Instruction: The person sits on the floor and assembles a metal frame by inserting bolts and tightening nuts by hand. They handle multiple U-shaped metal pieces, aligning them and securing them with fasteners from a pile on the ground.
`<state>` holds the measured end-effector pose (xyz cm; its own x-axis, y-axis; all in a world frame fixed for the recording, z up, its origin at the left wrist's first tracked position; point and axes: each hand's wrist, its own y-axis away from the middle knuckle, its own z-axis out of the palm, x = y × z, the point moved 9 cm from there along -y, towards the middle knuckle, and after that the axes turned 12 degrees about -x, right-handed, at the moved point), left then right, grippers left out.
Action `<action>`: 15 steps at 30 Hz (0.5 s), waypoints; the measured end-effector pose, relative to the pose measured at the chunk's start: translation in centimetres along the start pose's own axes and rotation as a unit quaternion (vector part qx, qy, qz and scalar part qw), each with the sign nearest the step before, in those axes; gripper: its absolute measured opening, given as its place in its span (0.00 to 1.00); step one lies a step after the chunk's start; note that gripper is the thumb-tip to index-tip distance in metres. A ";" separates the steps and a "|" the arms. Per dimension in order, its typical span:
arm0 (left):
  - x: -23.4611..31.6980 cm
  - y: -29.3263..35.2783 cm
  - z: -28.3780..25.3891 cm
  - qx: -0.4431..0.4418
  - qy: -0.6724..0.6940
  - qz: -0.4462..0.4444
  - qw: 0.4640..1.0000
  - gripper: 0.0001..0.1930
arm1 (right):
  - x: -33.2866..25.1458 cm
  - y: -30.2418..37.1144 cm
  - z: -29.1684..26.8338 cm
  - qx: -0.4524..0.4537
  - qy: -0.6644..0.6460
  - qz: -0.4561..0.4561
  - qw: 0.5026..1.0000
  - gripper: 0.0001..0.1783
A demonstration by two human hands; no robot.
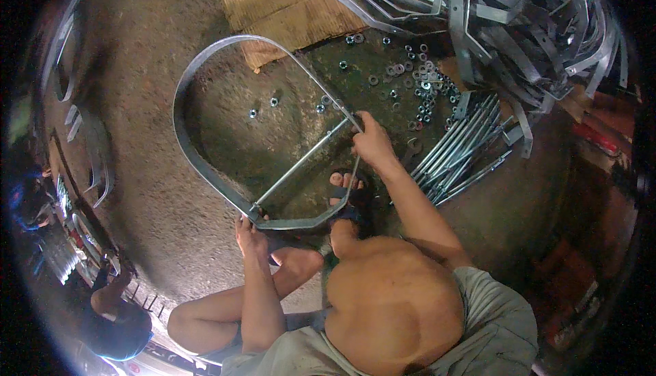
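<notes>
A large bent metal strap [183,96], shaped like a loop with a flat end, lies on the dirt floor in front of me. A long threaded rod [301,160] runs across its open end. My left hand [249,231] grips the near corner of the strap where the rod's end pokes through. My right hand [371,140] pinches the far end of the rod at the strap's other side. My foot in a sandal [345,191] rests on the strap's flat end.
Loose nuts and washers [410,78] lie scattered on the floor beyond. A bundle of threaded rods [458,150] lies to the right. A pile of bent metal straps [533,27] fills the upper right. Cardboard [280,0] lies at the top. Another person [119,314] crouches lower left.
</notes>
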<state>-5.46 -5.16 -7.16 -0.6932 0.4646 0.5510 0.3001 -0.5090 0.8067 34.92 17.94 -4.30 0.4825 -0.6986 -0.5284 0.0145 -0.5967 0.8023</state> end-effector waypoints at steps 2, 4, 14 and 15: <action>-0.9 -0.3 -0.6 0.045 -0.003 -0.011 0.999 0.14 | 0.6 -0.4 -0.1 0.001 -0.007 -0.011 1.000 0.33; -0.9 -0.5 -0.4 0.030 0.019 -0.020 0.999 0.14 | 0.6 -0.4 0.4 -0.003 -0.019 -0.014 1.000 0.33; -1.3 -0.6 -1.3 0.047 -0.009 -0.040 0.998 0.13 | -0.4 0.4 -0.4 0.028 0.042 -0.007 0.999 0.30; -1.4 -0.5 -0.9 0.063 0.001 -0.044 0.997 0.13 | -0.4 0.6 -0.5 0.044 0.041 -0.013 0.998 0.30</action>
<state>-5.28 -6.21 -8.54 -0.7219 0.5022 0.4761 0.3175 -0.3709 0.8727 35.21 18.02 -3.46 0.5532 -0.6504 -0.5206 -0.0475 -0.6485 0.7597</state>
